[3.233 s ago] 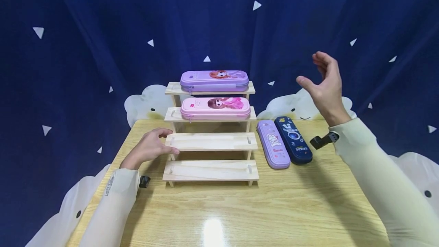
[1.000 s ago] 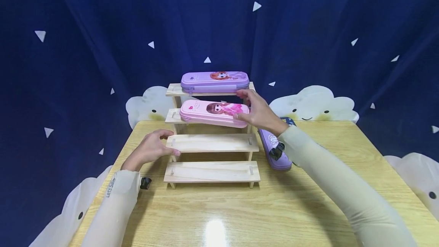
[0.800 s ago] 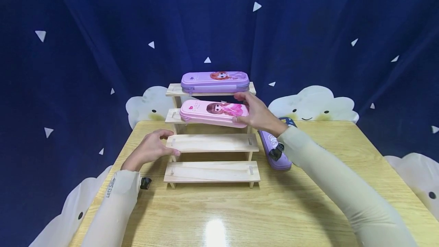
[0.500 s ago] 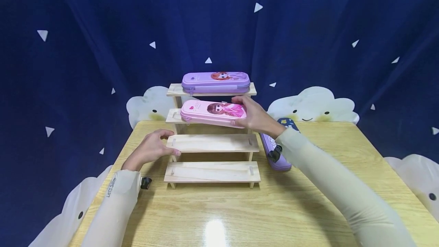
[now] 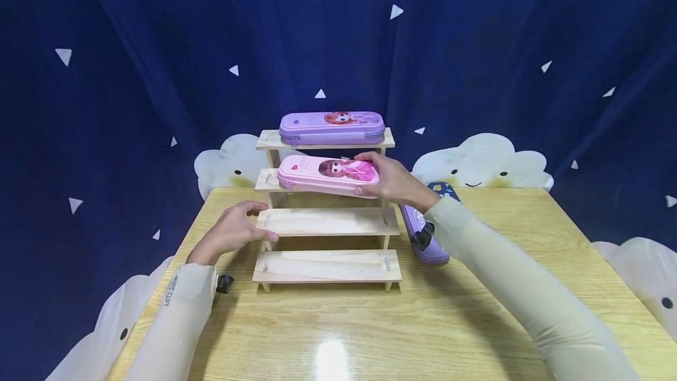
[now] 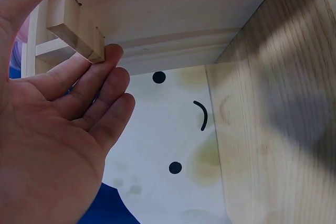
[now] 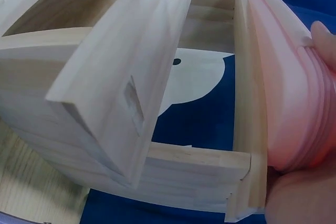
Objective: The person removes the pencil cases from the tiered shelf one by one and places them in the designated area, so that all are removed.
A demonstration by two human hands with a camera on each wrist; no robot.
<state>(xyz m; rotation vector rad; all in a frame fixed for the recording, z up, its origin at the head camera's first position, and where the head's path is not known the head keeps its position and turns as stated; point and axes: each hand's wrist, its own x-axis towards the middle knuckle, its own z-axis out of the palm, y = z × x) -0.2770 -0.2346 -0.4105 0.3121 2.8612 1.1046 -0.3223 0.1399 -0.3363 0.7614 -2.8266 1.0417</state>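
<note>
A four-tier wooden display rack [image 5: 328,222] stands on the table. My left hand [image 5: 235,229] grips the left end of its second tier from the bottom; in the left wrist view its fingertips [image 6: 113,56] touch a wooden end piece. My right hand [image 5: 394,178] holds the right end of a pink pencil case [image 5: 328,174] with a doll picture, thumb in front and fingers behind. The case lies along the second tier from the top, slightly askew, its right end lower and nearer me. The right wrist view shows the pink case against the shelf edge.
A purple pencil case [image 5: 332,128] sits on the top tier. Right of the rack, another purple case [image 5: 433,251] and a navy one [image 5: 445,189] lie on the table [image 5: 328,322], partly hidden by my right arm. A dark blue curtain [image 5: 338,34] hangs behind.
My right hand has come from the air at right to grip the pink pencil case, whose right end has swung forward. Lately the hand has slid slightly left. My left hand stays put.
</note>
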